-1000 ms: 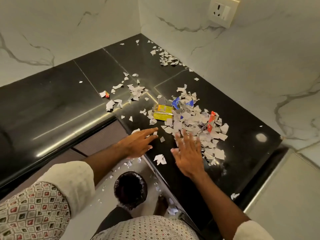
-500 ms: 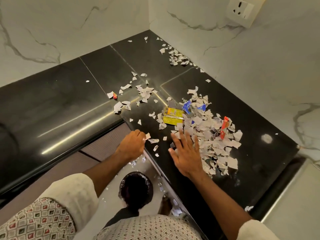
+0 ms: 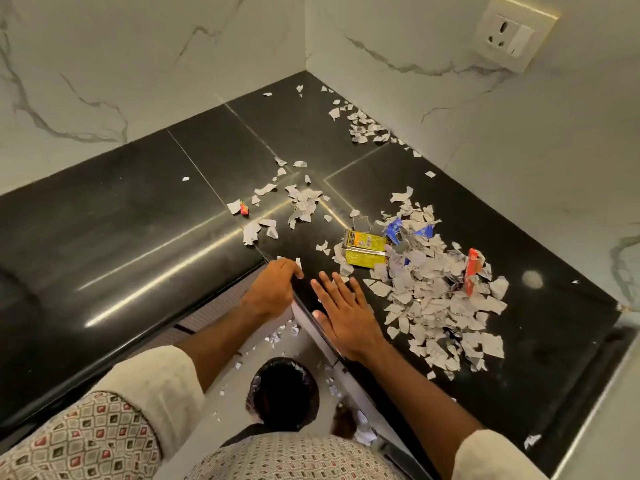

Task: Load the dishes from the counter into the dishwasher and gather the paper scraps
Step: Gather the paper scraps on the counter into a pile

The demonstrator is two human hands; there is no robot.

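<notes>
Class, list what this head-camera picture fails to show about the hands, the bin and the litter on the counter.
Head view: the left hand curls its fingers over the counter edge, hiding whether it holds paper scraps.
Bin: inside too dark to see contents.
Yellow packet: print too small.
Flat right hand hides anything beneath.

Home kitchen corner, black stone counter (image 3: pixel 104 237), marble-look wall tiles (image 3: pixel 519 161) (grey-veined), wall socket (image 3: pixel 512 36), bin (image 3: pixel 282 393) below
</notes>
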